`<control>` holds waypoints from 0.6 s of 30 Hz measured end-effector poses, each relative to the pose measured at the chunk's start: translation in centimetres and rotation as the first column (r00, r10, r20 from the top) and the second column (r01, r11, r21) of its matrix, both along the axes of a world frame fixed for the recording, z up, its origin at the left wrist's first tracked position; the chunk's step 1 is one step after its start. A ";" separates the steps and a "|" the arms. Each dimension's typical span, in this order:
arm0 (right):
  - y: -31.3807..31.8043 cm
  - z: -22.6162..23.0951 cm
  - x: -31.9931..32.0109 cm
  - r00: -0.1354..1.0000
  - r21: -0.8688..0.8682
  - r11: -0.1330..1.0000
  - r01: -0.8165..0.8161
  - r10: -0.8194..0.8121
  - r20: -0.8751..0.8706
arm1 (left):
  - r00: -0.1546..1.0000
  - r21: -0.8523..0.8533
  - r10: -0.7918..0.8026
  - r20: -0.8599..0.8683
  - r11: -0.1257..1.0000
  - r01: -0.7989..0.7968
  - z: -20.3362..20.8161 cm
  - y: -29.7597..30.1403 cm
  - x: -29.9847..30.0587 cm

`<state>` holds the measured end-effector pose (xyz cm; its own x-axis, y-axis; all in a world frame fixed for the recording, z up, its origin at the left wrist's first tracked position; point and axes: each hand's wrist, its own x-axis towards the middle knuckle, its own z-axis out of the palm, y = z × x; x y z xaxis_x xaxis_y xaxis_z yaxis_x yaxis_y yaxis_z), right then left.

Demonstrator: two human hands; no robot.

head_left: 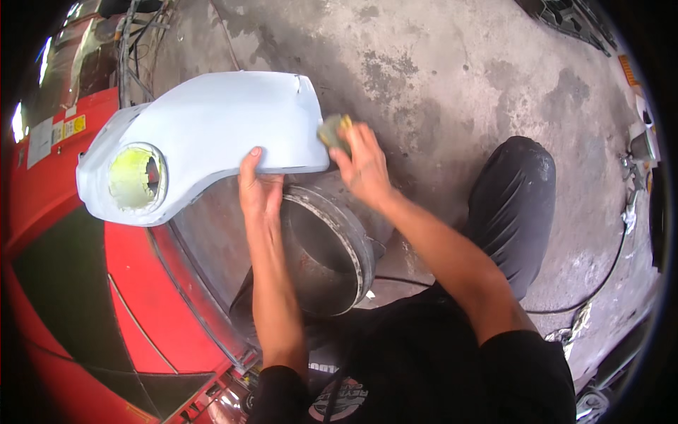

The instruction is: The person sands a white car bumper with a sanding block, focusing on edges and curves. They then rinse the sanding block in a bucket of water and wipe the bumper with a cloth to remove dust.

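Note:
A pale blue-white car fender panel (pixel 212 134) lies across a round metal drum (pixel 325 254), with a yellowish round opening (pixel 135 177) near its left end. My left hand (pixel 258 191) grips the panel's lower edge, thumb on top. At the panel's right end, my right hand (pixel 364 166) presses a small grey-yellow sanding pad (pixel 334 131) against the surface.
A red vehicle body (pixel 78 297) fills the lower left. Stained concrete floor (pixel 438 78) spreads behind and to the right. My dark-trousered knee (pixel 519 198) is bent at the right. A black cable (pixel 607 275) runs over the floor, with tools near the right rim.

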<state>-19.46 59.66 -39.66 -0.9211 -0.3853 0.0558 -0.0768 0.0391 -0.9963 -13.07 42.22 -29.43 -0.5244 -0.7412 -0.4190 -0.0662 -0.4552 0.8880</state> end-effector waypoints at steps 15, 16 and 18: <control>-0.3 -0.1 2.0 1.000 0.047 0.999 -0.010 0.009 0.015 | 0.999 -0.011 -0.046 0.008 0.999 0.046 0.0 -0.4 0.8; 0.2 0.4 2.7 1.000 0.035 0.999 -0.008 0.007 0.025 | 0.999 -0.013 -0.036 0.005 0.999 0.036 -0.1 -0.4 0.7; -0.5 -0.1 1.0 0.999 0.040 0.999 -0.018 0.016 0.040 | 1.000 -0.018 -0.016 0.001 1.000 0.017 -0.3 -0.5 0.5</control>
<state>-18.42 59.16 -39.73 -0.9156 -0.4021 0.0030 -0.0378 0.0785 -0.9962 -12.58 41.77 -29.73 -0.5362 -0.7401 -0.4059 -0.0745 -0.4375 0.8961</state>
